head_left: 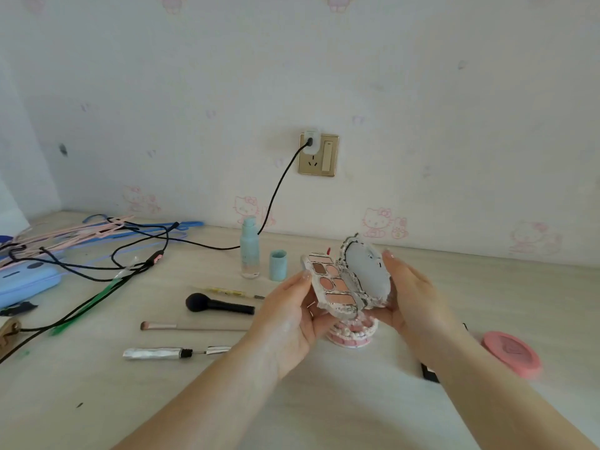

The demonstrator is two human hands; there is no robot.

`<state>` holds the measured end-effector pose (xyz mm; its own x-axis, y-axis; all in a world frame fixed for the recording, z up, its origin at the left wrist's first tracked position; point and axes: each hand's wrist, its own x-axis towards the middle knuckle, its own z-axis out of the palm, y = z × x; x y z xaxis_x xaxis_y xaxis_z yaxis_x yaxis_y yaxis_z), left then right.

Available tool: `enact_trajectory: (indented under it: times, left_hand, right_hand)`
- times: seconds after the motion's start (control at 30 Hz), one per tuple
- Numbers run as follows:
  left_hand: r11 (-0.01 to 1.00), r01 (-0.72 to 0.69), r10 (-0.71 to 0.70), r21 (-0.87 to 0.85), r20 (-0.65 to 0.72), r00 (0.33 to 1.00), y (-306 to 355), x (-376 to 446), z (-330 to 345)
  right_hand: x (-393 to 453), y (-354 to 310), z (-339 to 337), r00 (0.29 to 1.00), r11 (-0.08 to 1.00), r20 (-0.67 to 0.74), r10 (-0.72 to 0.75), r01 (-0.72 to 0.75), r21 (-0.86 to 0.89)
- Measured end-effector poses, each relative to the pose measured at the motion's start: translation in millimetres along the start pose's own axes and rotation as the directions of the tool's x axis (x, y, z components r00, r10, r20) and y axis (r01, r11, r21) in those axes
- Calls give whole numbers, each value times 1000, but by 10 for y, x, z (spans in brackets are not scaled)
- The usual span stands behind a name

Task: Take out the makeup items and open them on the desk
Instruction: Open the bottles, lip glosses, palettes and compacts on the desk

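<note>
An ornate white eyeshadow palette is held open above the desk, its pans of pink and brown on the left half and its mirror lid on the right. My left hand grips the pan half from below and the side. My right hand grips the mirror lid's right edge. Under the palette a round pink and white compact lies on the desk. To the left lie a black powder brush, a thin eyeshadow brush and an uncapped silver tube.
A pale blue bottle stands uncapped near the wall with its cap beside it. A pink round case lies at the right, a black item beside my right forearm. Black cables, hangers and a blue pouch crowd the left.
</note>
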<state>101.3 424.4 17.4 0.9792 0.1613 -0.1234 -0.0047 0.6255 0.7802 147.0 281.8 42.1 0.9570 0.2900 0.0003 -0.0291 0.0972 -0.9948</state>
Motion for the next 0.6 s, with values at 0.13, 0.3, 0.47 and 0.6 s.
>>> enact_trajectory:
  times: [0.13,0.3,0.47,0.6]
  left_hand:
    - [998,60,-60,30,0,998,-86,261,306]
    - [975,79,-79,210,-5,997,-90,633,571]
    - [817,0,33,577,-47,998,-177,1048,594]
    - [619,45,-8,784,-51,999,-241,1283,604]
  right_hand:
    - [119,-194,-392,996,987,-40,77,-71,143]
    - [386,-235,-667,978,966,-109,178,-152,211]
    - [687,-73,-769,961,973,-183,210,-185,140]
    - [867,81,-778,951,968,-192,242,-221,122]
